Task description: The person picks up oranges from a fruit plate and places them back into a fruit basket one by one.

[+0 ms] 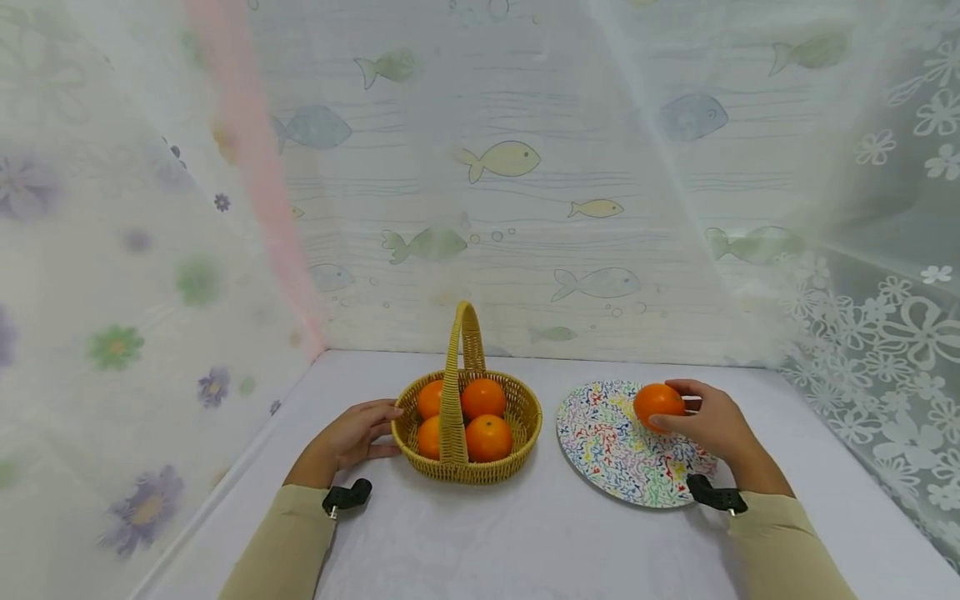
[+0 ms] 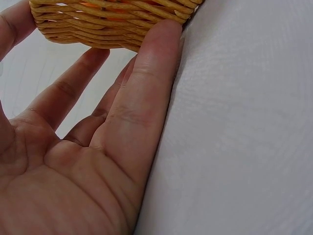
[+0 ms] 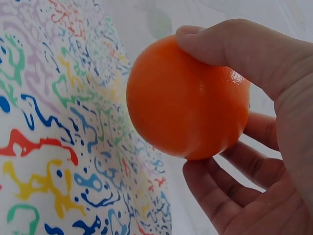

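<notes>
In the head view a woven yellow basket (image 1: 467, 473) with a tall arched handle holds several oranges (image 1: 489, 437). My left hand (image 1: 365, 433) rests against the basket's left side, its fingers extended with the tips at the wicker. From the left wrist view, one finger (image 2: 146, 98) lies along the table and meets the basket's lower edge. On the right, my right hand (image 1: 708, 417) grips a single orange (image 3: 188, 103) between thumb and fingertips. That orange is held over the round plate (image 1: 600, 450), which has a multicoloured squiggle pattern.
A white-covered table (image 1: 480, 542) bears the basket and plate, which stand apart. Behind them hangs a pale curtain (image 1: 510, 250) printed with fish. Flowered curtains (image 1: 150, 375) close in the left side and lacy ones (image 1: 885, 358) the right.
</notes>
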Demonstrator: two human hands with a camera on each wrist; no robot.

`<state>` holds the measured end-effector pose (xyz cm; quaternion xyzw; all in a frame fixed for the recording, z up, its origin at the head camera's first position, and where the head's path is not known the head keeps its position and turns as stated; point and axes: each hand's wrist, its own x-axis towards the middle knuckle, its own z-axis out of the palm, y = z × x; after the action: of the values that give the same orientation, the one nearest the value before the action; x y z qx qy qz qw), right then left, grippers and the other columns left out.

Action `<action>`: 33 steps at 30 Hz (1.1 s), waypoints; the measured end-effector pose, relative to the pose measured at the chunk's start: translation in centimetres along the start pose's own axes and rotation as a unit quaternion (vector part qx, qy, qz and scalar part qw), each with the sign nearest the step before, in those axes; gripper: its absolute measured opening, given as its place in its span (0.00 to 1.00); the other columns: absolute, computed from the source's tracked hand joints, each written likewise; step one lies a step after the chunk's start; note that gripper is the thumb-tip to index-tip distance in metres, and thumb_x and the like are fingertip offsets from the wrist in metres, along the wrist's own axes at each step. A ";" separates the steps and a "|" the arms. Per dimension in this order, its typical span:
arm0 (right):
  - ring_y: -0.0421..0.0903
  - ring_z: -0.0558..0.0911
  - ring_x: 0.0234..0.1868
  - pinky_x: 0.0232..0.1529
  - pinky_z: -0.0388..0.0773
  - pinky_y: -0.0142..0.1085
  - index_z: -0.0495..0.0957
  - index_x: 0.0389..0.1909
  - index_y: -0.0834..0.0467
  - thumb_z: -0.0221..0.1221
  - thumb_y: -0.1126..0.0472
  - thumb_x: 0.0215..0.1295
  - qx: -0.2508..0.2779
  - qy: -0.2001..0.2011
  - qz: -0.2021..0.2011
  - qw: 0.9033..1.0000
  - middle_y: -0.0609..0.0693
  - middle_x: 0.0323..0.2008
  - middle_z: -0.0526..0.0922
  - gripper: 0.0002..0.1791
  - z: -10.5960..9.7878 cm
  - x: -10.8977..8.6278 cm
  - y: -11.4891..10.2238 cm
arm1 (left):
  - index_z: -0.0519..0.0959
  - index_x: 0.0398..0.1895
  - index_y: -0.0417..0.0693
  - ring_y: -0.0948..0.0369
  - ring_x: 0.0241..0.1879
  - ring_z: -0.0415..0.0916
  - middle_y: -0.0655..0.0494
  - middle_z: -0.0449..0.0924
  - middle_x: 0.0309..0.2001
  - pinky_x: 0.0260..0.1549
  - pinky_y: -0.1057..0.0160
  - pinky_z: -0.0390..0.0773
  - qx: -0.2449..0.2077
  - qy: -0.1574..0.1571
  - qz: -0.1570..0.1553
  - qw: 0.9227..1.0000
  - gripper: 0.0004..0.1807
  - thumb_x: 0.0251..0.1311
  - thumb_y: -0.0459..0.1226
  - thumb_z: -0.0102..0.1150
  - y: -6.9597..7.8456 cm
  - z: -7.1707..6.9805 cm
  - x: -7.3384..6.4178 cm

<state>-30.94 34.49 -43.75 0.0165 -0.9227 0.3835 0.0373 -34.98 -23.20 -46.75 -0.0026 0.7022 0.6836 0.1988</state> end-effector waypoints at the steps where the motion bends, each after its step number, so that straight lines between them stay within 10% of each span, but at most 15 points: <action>1: 0.66 0.78 0.62 0.53 0.86 0.52 0.66 0.74 0.61 0.72 0.36 0.58 -0.001 0.002 -0.003 1.000 0.67 0.66 0.75 0.52 0.0 0.0 -0.2 | 0.67 0.75 0.43 0.55 0.61 0.78 0.46 0.72 0.70 0.56 0.48 0.85 0.000 0.000 0.001 1.000 0.34 0.71 0.48 0.60 0.0 0.0 0.0; 33: 0.59 0.82 0.54 0.46 0.88 0.45 0.75 0.68 0.56 0.75 0.41 0.56 0.014 0.008 -0.076 0.997 0.62 0.60 0.80 0.42 2.7 0.7 -5.9 | 0.66 0.75 0.42 0.56 0.61 0.78 0.47 0.72 0.70 0.56 0.47 0.85 0.003 -0.001 0.009 1.000 0.33 0.73 0.47 0.59 -0.2 0.1 -0.1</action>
<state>-31.46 28.44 -41.43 0.0838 -0.9128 0.3929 0.0736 -34.79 -23.19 -46.86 0.0046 0.7044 0.6829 0.1934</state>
